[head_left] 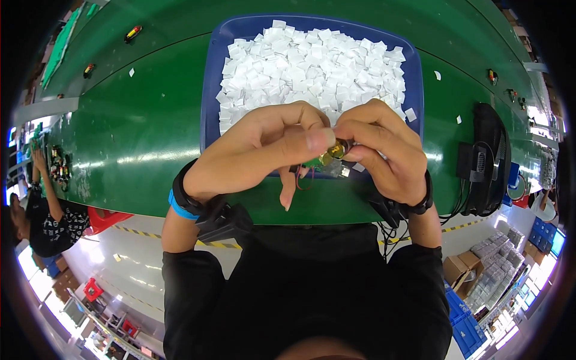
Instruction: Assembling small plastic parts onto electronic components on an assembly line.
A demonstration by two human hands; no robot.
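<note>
A small electronic assembly (337, 150) sits between my hands, just in front of the tray. A gold-coloured round part, a bit of green circuit board, a thin red wire and a metal connector show on it. My left hand (252, 141) is closed on its left side, thumb on top. From the right, my right hand (387, 150) pinches at the same assembly; its fingertips partly hide the contact. White paper squares (312, 66) fill the blue tray (210, 90) beyond my hands. Whether a square is between my right fingers cannot be made out.
Small red, yellow and black assemblies (133, 33) lie along the green table (150, 120), with more at the far right. A black bag (486, 159) with cables stands at the right. Another person (51, 216) works at the left edge. Loose paper scraps (437, 75) dot the table.
</note>
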